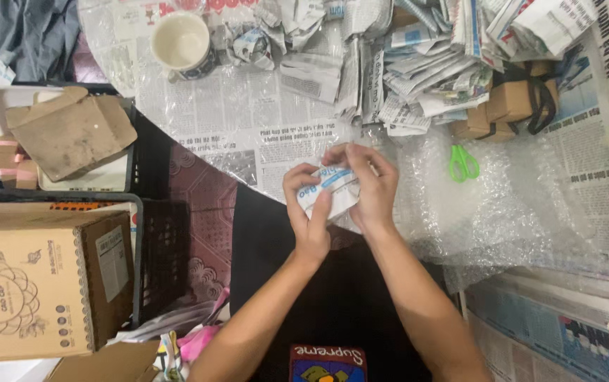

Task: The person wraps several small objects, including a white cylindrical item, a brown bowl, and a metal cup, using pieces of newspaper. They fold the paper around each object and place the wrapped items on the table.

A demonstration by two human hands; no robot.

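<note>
Both my hands close around a small bundle wrapped in newspaper (332, 189), white with blue print, held just above the near edge of the table. My left hand (307, 205) grips its left side with the thumb on top. My right hand (369, 185) covers its right side, fingers curled over the top. What the paper holds is hidden.
Bubble wrap (502, 212) covers the newspaper-lined table (248, 113). Green-handled scissors (463, 163) lie to the right. A white cup (181, 42) stands at the back left, crumpled newspapers (417, 64) and small brown boxes (516, 102) at the back. Cardboard boxes (43, 283) and black crates (166, 247) stand on the left.
</note>
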